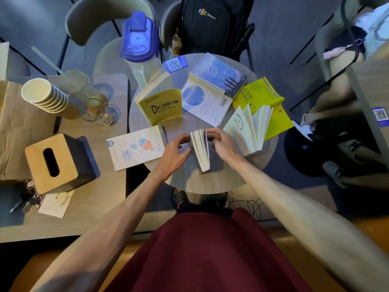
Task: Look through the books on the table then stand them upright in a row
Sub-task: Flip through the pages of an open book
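On the round table (210,182), a small book (201,151) stands on its edge with its pages fanned. My left hand (175,148) grips its left cover and my right hand (221,142) holds its right side. A yellow book (162,106) stands upright and slightly open at the back left. A blue-and-white book (210,91) lies open, cover up. Under a standing, fanned white book (250,127) lies a yellow-green book (261,95). A pale book with a fish drawing (136,150) lies flat, bridging to the left table.
A blue-lidded pitcher (140,43) and a QR card (175,63) stand at the round table's far edge. The left table (101,203) holds a tissue box (56,163), stacked paper cups (46,98), glasses (94,106) and keys. Chairs, a black backpack (210,24) and a seated person surround the tables.
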